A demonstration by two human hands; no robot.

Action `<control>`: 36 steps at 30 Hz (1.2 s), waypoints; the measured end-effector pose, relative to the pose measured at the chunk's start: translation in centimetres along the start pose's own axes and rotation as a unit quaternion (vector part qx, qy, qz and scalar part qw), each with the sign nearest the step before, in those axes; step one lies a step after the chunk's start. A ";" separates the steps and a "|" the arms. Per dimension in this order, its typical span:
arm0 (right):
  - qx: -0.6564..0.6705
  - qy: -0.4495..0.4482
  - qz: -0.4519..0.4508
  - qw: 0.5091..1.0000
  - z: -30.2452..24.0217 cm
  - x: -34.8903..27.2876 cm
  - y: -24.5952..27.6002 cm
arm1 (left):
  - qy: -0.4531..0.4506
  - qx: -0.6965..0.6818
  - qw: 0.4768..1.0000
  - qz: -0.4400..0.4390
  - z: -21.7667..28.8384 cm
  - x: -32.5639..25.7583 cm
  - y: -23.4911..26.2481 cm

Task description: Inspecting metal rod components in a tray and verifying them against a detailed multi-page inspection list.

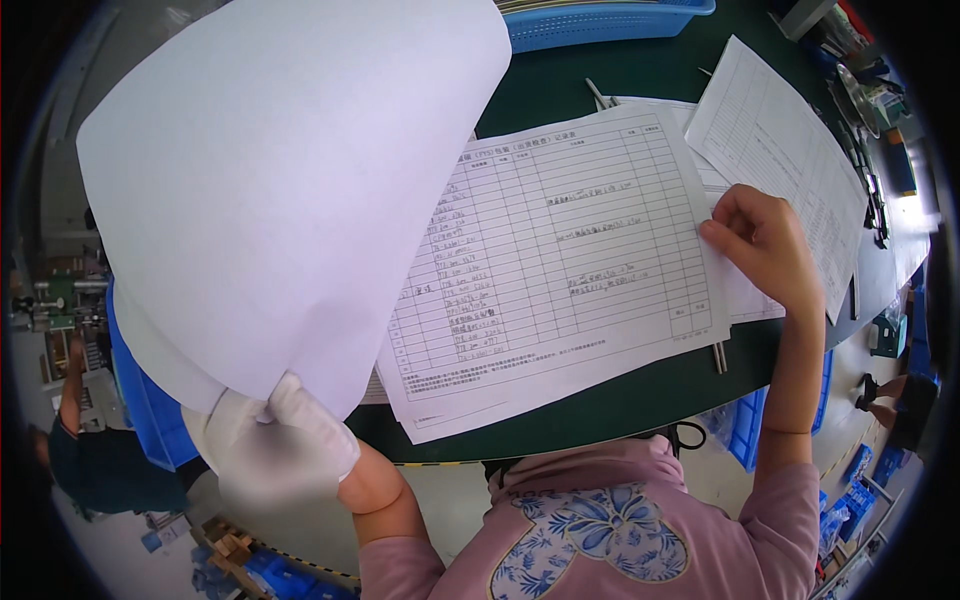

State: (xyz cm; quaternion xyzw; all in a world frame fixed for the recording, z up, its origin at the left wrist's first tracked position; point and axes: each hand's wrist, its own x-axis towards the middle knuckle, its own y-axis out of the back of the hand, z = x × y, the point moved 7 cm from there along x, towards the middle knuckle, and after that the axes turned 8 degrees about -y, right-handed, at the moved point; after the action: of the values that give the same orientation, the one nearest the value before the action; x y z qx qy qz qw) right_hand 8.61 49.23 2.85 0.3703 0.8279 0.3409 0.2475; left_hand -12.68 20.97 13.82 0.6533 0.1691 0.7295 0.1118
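My left hand (285, 440), in a white glove, pinches the lower edge of a large white paper sheet (290, 180). This sheet is raised and curls over the left part of the view, its blank side showing; part of the glove is blurred. Beneath and to its right lies a printed form (560, 250) with a ruled table and handwritten entries, its left part hidden by the raised sheet. Bare and with curled fingers, my right hand (768, 245) has its thumb and forefinger closed at the form's right edge.
More printed papers (780, 150) lie at the right on the dark green table (540, 80). A blue plastic basket (610, 20) stands at the far edge. Metal rods (720, 357) stick out under the form. Blue bins (745, 430) and other people (100, 460) are beyond the table.
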 end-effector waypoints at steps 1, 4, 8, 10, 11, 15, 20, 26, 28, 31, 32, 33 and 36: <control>-0.002 -0.003 0.002 1.000 0.1 0.0 0.0 | 0.002 -0.006 1.000 0.003 -0.1 -0.1 -0.1; -0.041 -0.014 -0.015 0.999 0.3 0.0 0.1 | 0.009 0.004 1.000 0.001 -0.3 -0.5 0.1; -0.045 0.033 -0.042 0.998 -0.4 0.1 0.3 | -0.019 0.016 1.000 -0.011 -0.3 -0.2 0.2; -0.005 0.144 -0.134 0.980 -1.6 -0.6 -0.5 | -0.024 0.020 0.999 -0.019 -0.2 -0.4 0.0; 0.005 0.154 -0.163 0.974 -1.6 -0.8 -0.7 | -0.012 0.015 1.000 -0.019 -0.2 -0.5 -0.1; -0.018 0.202 -0.194 0.960 -1.7 -1.1 -1.0 | 0.006 0.014 1.000 -0.024 -0.3 -0.8 0.0; -0.042 0.233 -0.209 0.949 -1.9 -1.3 -1.4 | 0.003 -0.012 1.000 -0.020 -0.1 -0.4 -0.4; -0.053 0.180 -0.212 0.959 -1.6 -1.4 -1.3 | -0.028 -0.018 0.999 -0.015 0.0 -0.2 -0.7; -0.048 0.178 -0.217 0.959 -1.6 -1.3 -1.4 | -0.029 -0.036 0.999 -0.028 -0.1 0.0 -0.5; -0.041 0.176 -0.218 0.959 -1.6 -1.2 -1.5 | -0.014 -0.023 1.000 -0.014 0.0 -0.1 -0.2; -0.038 0.178 -0.216 0.959 -1.6 -1.1 -1.6 | -0.015 -0.021 1.000 -0.015 0.2 -0.1 -0.2; -0.037 0.178 -0.216 0.959 -1.6 -1.2 -1.6 | -0.016 -0.014 1.000 -0.015 0.3 -0.2 -0.2; -0.024 0.163 -0.214 0.963 -1.4 -1.2 -1.5 | -0.019 0.003 1.000 -0.019 0.4 -0.3 -0.1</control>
State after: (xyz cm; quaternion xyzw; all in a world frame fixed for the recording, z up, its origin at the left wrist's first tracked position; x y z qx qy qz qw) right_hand 7.68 47.03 2.80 0.1177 0.9085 0.3558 0.1849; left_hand -12.25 20.95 13.55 0.6638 0.1815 0.7143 0.1269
